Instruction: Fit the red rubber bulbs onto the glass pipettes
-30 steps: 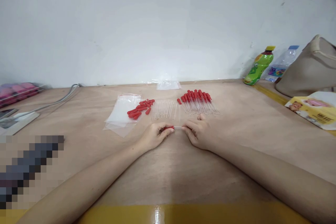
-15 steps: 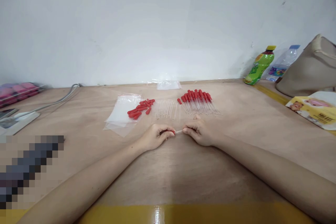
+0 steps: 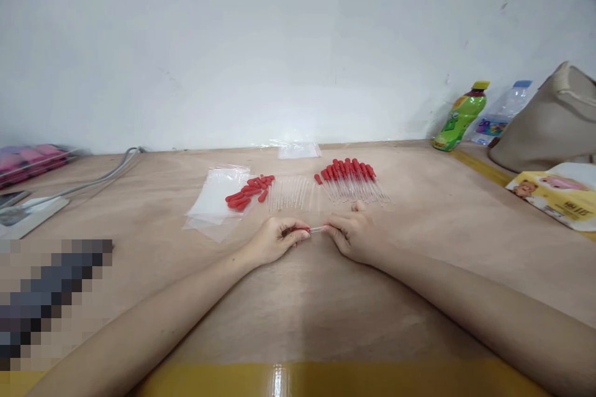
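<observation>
Between thumb and fingers, my left hand (image 3: 275, 240) pinches a red rubber dropper bulb (image 3: 302, 230), mostly covered by the fingers. A clear dropper tube (image 3: 316, 230) runs from the bulb to my right hand (image 3: 351, 234), which pinches its other end. Both hands are low over the table, just in front of the other parts. Beyond my left hand lie loose red bulbs (image 3: 242, 198), partly on clear plastic bags (image 3: 212, 195). Bare clear tubes (image 3: 288, 192) lie side by side in the middle. Past my right hand, droppers with red bulbs fitted (image 3: 351, 177) form a row.
At the right stand a green drink bottle (image 3: 459, 118), a clear water bottle (image 3: 505, 111), a beige bag (image 3: 535, 130) and a yellow packet (image 3: 559, 198). A grey cable (image 3: 100, 181) and a pink pack (image 3: 35, 161) lie left. The wall (image 3: 288, 43) closes off the table's back.
Both hands keep hold of the dropper. More of the red bulb shows at my left fingertips, and my right fingers have shifted slightly on the tube.
</observation>
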Tool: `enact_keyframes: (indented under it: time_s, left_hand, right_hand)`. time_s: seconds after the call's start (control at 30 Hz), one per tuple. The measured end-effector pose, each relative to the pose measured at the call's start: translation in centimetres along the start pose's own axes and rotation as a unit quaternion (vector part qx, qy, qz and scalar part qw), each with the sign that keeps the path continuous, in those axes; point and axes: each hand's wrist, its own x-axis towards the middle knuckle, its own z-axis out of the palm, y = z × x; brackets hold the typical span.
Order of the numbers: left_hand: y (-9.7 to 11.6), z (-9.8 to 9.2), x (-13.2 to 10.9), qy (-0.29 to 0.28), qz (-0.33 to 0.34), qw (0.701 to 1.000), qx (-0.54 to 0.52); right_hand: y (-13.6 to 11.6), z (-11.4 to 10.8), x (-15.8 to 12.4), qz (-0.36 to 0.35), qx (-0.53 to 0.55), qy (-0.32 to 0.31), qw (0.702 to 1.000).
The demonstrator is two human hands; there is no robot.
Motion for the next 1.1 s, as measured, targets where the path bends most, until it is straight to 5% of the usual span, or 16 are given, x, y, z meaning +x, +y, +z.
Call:
enact_keyframes:
  time_s: [0.37, 0.53, 0.9, 1.1]
  left_hand:
    - [-0.6, 0.2, 0.0, 0.039, 0.003, 0.999, 0.026]
    - [-0.7, 0.3, 0.1, 0.039, -0.014, 0.997, -0.061]
    - [-0.6, -0.2, 0.4, -0.004, -0.028, 0.984, -0.176]
    - [-0.1, -0.1, 0.4, 0.012, -0.033, 0.981, -0.189]
  right_hand:
    - [-2.1, 0.0, 0.0, 0.005, -0.069, 0.083, 0.994]
    - [-1.5, -0.1, 0.1, -0.019, -0.059, 0.091, 0.994]
    - [0.3, 0.3, 0.4, 0.002, 0.11, 0.044, 0.993]
    - [0.0, 0.2, 0.3, 0.007, 0.116, 0.043, 0.992]
